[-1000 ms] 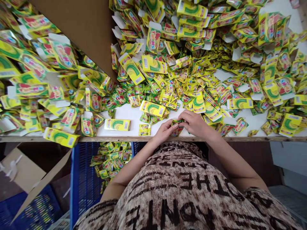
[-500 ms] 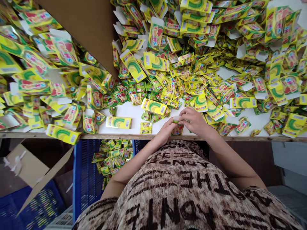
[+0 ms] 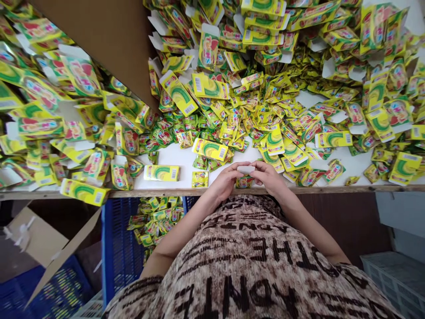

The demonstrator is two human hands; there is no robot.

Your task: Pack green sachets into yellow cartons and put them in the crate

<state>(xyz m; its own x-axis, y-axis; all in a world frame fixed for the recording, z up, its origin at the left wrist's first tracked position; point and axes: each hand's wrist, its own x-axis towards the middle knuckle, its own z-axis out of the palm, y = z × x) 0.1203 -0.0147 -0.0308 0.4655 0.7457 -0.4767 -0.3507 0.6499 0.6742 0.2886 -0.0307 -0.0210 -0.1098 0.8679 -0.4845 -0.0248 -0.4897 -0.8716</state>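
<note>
Both hands meet at the near edge of the white table (image 3: 181, 157). My left hand (image 3: 223, 181) and my right hand (image 3: 269, 176) pinch a small yellow carton (image 3: 245, 175) between them, its white end flap facing up. Fingers of both hands are closed on it. Just beyond lies a closed yellow box (image 3: 210, 149). Another closed box (image 3: 161, 173) and a small sachet (image 3: 199, 179) lie to the left of my left hand.
A heap of yellow-green sachets and flat cartons (image 3: 265, 88) covers the table. A brown cardboard sheet (image 3: 109, 40) leans at the upper left. Below the table edge stands a blue crate (image 3: 116, 248) holding filled packets (image 3: 154, 219). A white crate (image 3: 392, 274) stands at the lower right.
My hands have drawn a little nearer to me with the carton. Its white end flap now faces up between my fingers, where green and red packaging showed before.
</note>
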